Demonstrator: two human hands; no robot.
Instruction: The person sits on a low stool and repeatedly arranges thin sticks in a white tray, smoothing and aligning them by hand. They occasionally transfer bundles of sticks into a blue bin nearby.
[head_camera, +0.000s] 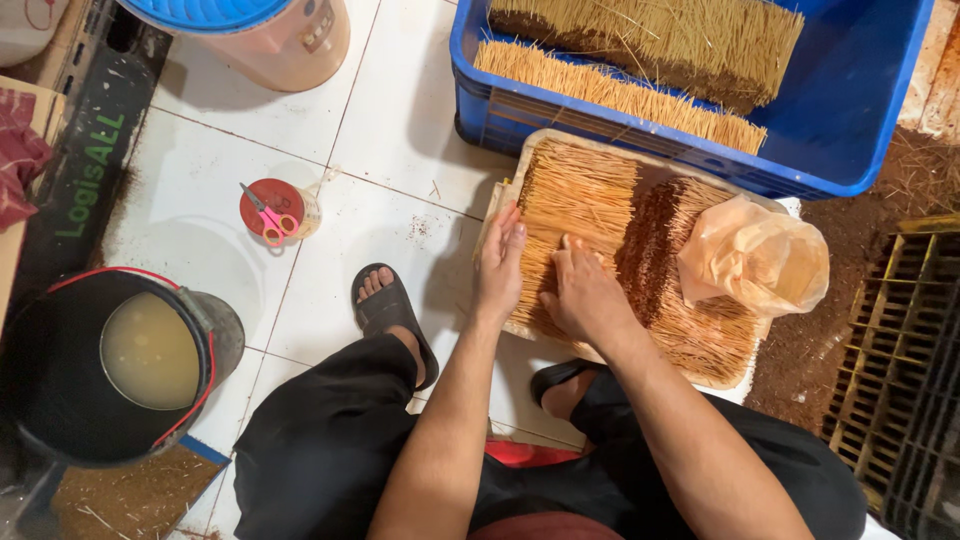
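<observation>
White tiled floor (400, 110), dusted brown. Low on it, a flat tray (520, 160) of thin sticks (585, 195), within easy reach. Left hand (498, 262) flat and unclenched, steadying the pile's edge; right hand (580, 295) pressed on the sticks, fingers curled, grasp unclear.

Bright, even overhead light, soft shadows, sharp focus, slight wide-angle edge distortion.
</observation>
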